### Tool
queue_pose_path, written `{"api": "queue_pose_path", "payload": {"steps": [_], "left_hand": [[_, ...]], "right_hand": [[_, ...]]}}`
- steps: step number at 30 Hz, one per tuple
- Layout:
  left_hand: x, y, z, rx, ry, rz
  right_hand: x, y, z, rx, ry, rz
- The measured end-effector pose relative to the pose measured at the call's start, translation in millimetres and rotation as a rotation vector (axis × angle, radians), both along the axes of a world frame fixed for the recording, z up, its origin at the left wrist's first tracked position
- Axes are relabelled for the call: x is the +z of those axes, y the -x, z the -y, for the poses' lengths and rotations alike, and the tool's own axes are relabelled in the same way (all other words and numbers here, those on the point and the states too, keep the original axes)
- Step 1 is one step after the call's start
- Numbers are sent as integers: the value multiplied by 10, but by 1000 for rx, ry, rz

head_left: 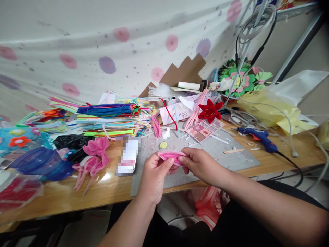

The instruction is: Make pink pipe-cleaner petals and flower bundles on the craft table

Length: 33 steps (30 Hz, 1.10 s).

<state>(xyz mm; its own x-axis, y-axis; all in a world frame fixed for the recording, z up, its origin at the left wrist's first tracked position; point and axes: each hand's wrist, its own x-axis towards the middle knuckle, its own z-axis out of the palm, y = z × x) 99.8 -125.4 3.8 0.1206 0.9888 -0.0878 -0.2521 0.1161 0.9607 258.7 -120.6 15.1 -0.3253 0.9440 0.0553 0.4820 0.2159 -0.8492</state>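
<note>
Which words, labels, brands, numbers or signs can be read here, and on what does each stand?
No text can be read with certainty.
White card: handwriting, too small to read.
Yellow bag: a small round sign and print, too blurred to read.
Phone screen: pixelated, unreadable.

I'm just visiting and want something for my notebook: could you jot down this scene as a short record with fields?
Left hand: the left hand pinches one side of a pink fuzzy piece
Right hand: the right hand grips the same piece's other side
Below them: grey mat on a wooden table
Left side: bundles of colourful fuzzy stems; pink fuzzy shapes
Beyond the hands: red flower
Right side: blue glue gun; scissors
Backdrop: floral-print sheet
</note>
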Motion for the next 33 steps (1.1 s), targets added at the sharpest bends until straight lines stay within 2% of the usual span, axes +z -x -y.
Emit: {"api": "queue_pose_path", "payload": {"steps": [6, 11, 15, 22, 29, 31, 33], "left_hand": [[9, 30, -40, -43, -41, 50], [17, 37, -44, -42, -52, 67], [7, 45, -41, -39, -39, 46], [-38, 70, -57, -11, -54, -71], [-91, 21, -10, 28, -20, -51], [-52, 40, -27, -10, -24, -108], [45, 81, -81, -126, -48, -258]], "right_hand": [[35, -9, -14, 33, 64, -13], [65, -46, -31, 119, 246, -209], [85, -98, -68, 173, 296, -286], [88, -108, -80, 174, 256, -140], [69, -121, -115, 149, 96, 72], [92, -146, -128, 141, 64, 141], [137, -172, -140, 149, 39, 237]]}}
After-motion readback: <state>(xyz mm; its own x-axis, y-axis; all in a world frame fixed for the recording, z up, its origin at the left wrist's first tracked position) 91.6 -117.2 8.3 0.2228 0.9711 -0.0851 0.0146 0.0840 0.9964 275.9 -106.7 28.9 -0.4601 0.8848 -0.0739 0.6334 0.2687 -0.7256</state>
